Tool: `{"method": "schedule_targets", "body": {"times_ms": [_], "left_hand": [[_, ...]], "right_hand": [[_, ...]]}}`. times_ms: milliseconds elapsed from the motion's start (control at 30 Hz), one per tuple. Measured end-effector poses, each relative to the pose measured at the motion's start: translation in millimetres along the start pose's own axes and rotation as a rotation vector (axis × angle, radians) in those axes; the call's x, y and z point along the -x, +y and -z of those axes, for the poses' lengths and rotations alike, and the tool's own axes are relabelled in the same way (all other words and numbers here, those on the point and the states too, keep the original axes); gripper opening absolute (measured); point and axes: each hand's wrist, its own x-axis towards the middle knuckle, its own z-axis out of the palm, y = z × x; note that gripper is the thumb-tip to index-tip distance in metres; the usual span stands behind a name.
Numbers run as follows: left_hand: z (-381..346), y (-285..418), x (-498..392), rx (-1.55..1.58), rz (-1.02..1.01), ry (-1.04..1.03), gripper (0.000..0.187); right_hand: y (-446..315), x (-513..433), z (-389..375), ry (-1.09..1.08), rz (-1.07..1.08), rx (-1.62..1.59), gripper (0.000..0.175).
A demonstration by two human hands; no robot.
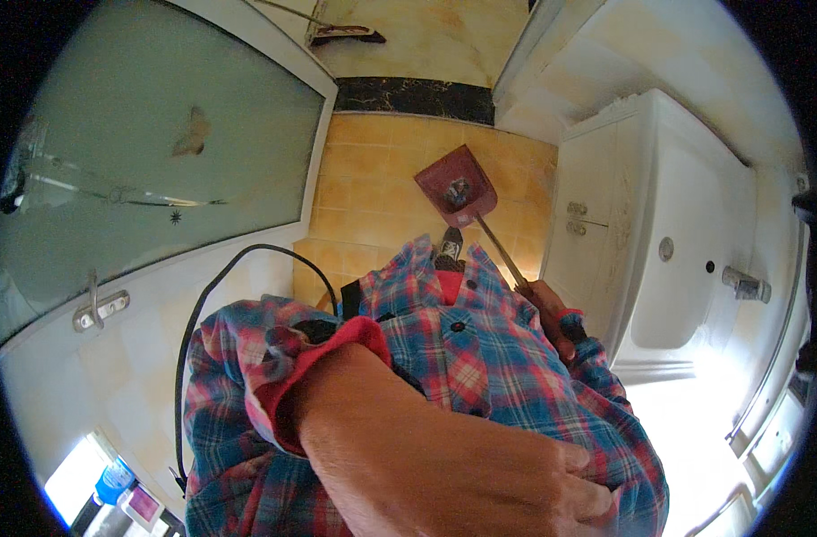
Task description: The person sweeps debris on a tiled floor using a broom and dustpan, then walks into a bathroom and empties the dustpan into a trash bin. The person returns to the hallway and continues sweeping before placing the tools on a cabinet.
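Note:
On the right, my right hand grips the long handle of a dark red dustpan at hip height. The pan lies over the yellow tiled floor just beyond my shoe. A small clump of grey debris sits in the pan. Close to the camera, my left hand reaches across my chest, its fingers against the plaid shirt on my right side. Its palm is hidden, and whether the fingers pinch the cloth is unclear.
To the right stands a white washbasin with a faucet over a cabinet. A frosted glass door with a handle is at left. A black cable loops beside me. Beyond the dark threshold lies a broom.

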Motion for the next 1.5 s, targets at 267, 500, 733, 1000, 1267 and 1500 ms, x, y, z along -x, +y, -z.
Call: {"method": "schedule_targets", "body": {"times_ms": [267,500,733,1000,1267,1500], "left_hand": [[21.6,41.1,5.3,-0.42,0.353,-0.113,0.025],[52.6,66.6,90.6,-0.618,0.927,0.666,0.03],[136.6,13.9,223.8,-0.672,1.189,0.813,0.021],[372.1,-22.4,316.1,-0.796,1.109,0.678,0.021],[612.6,1.4,354.2,-0.99,0.994,0.625,0.024],[741.7,-25.1,373.0,-0.538,1.099,0.943,0.026]], "right_hand": [[-24.8,23.7,33.0,-0.034,0.153,0.288,0.036],[-125.5,79.8,42.4,-0.009,0.116,0.203,0.042],[-161.8,3.9,59.2,0.052,0.3,0.331,0.029],[-341.4,-130.5,86.9,0.04,0.212,0.221,0.021],[-531.6,-245.4,122.9,0.044,0.184,0.187,0.025],[-588.8,-356.7,177.9,0.019,-0.201,-0.684,0.028]]}}
